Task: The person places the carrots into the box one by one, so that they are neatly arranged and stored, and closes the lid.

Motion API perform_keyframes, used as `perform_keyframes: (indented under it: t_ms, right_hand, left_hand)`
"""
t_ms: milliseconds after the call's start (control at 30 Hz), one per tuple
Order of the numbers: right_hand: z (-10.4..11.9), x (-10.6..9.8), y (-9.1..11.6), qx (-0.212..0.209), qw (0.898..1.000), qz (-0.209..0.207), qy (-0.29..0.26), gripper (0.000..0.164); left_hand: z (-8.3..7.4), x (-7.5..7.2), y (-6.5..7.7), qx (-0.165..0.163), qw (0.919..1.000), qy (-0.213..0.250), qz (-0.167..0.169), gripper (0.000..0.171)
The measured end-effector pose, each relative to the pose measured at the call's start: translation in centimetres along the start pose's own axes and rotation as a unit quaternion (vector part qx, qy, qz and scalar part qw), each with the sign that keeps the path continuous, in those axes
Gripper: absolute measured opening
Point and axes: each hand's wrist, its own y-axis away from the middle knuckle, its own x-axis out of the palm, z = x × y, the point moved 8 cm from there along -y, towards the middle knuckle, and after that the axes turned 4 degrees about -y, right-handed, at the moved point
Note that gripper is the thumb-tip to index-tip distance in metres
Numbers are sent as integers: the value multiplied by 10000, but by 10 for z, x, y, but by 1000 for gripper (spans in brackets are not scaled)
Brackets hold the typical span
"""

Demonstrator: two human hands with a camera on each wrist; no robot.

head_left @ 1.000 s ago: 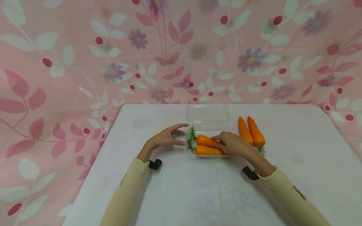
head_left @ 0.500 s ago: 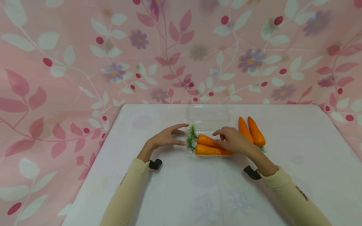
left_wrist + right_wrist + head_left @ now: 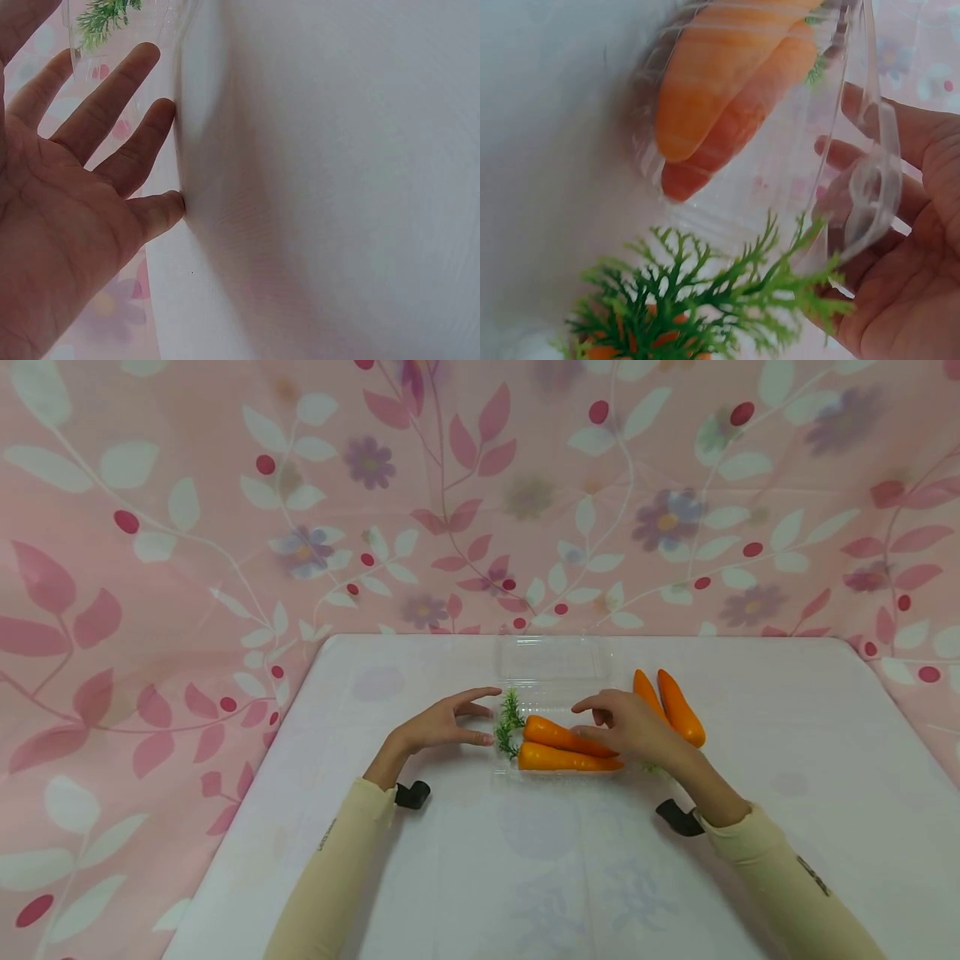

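Left grip [image 3: 442, 725] spread, right grip [image 3: 633, 727] parted — two boxed carrots [image 3: 562, 758] run left-to-right, tips pointing right.

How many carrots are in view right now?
4. In the clear container: near carrot, far carrot. On the table, right of it: left carrot, partly behind the right hand, and right carrot. More could be hidden.

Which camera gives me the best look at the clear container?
The head view: it shows the clear container nearly whole, lid open, two carrots inside. The right wrist view has one end close up, cut off at the top; the left wrist view catches only a part, with green leaves.
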Motion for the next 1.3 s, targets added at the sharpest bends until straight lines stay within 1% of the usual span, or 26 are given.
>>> perform_keyframes:
  t_ms: [133,400,533,667,900,1133,1300]
  right_hand:
    - [-1,-5,4,-72,9998,-115,-168,34]
    - [-7,-16,11,-177,9987,-394,-252,30]
    - [-6,-24,15,-449,9961,-635,-426,29]
    - [-7,-33,19,-648,9941,-786,-374,28]
    - [-17,-43,27,-454,9938,-1010,-99,25]
    - [-28,-51,34,-275,9915,-1266,-123,24]
    - [-37,-55,37,-122,9910,-1325,-133,25]
  left_hand:
    - [1,0,0,5,10000,13,-4,82]
    - [0,1,-2,24,10000,56,17,83]
    - [0,1,-1,-15,10000,67,11,82]
    - [-1,1,0,9,10000,77,5,82]
    - [0,1,1,1,10000,91,6,82]
    - [1,1,0,-21,10000,78,0,82]
    - [1,1,0,-38,10000,70,-9,83]
